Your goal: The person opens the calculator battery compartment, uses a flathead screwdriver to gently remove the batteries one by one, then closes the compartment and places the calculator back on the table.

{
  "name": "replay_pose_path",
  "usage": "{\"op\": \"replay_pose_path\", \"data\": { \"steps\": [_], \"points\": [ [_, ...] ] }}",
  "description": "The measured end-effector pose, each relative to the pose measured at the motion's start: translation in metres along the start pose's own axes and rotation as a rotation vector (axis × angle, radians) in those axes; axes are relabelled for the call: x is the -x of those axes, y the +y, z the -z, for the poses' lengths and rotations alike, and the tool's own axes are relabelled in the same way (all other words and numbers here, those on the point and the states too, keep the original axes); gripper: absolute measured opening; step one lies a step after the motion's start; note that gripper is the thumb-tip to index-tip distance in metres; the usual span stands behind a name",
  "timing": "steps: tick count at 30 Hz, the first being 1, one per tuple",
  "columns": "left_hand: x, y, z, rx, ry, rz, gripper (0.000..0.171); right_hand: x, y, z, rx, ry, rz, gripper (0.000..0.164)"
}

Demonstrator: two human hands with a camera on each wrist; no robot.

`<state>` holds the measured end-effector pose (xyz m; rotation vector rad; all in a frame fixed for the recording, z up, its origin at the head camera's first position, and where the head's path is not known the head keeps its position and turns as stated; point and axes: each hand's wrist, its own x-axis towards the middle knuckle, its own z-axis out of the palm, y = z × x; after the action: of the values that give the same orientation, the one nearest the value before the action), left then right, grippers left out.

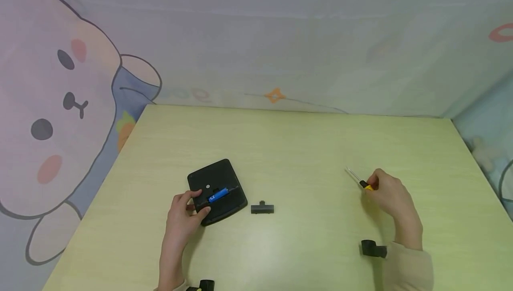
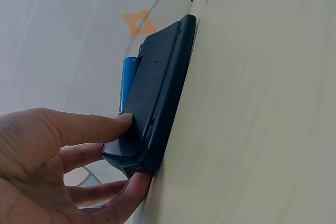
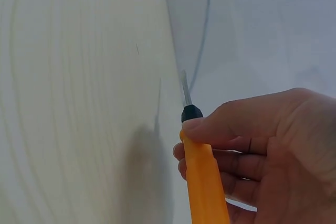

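In the head view my left hand (image 1: 183, 217) grips the near left corner of a flat black battery-powered device (image 1: 222, 172), thumb on its upward face and fingers at its edge. A blue cylindrical battery (image 1: 218, 195) sits in the recess of that face; in the left wrist view the battery (image 2: 126, 82) stands proud of the surface. My right hand (image 1: 390, 193), over to the right, pinches a screwdriver (image 1: 364, 184) with a yellow handle (image 3: 203, 182), black collar and thin metal shaft. Its tip points away from me and leftward, and nothing touches it.
A small dark battery cover (image 1: 262, 209) with a tab lies on the pale wooden table (image 1: 296, 148), just right of the device. Black wrist cameras (image 1: 372, 248) are strapped near both hands. A printed curtain (image 1: 304, 46) hangs along the table's far edge.
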<state>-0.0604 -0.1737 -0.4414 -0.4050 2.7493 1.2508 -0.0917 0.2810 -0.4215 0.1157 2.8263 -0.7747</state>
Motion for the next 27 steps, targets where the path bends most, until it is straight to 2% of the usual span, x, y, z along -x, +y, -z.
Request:
{"op": "replay_pose_path", "data": {
  "steps": [9, 27],
  "points": [
    [0.0, -0.002, 0.0, -0.005, 0.003, -0.007, 0.051, 0.0, 0.007, -0.002, 0.004, -0.056, -0.016, 0.022],
    [0.002, 0.0, 0.001, 0.008, 0.007, -0.003, 0.05, 0.0, 0.011, -0.003, 0.019, -0.069, -0.016, 0.022]
  ]
}}
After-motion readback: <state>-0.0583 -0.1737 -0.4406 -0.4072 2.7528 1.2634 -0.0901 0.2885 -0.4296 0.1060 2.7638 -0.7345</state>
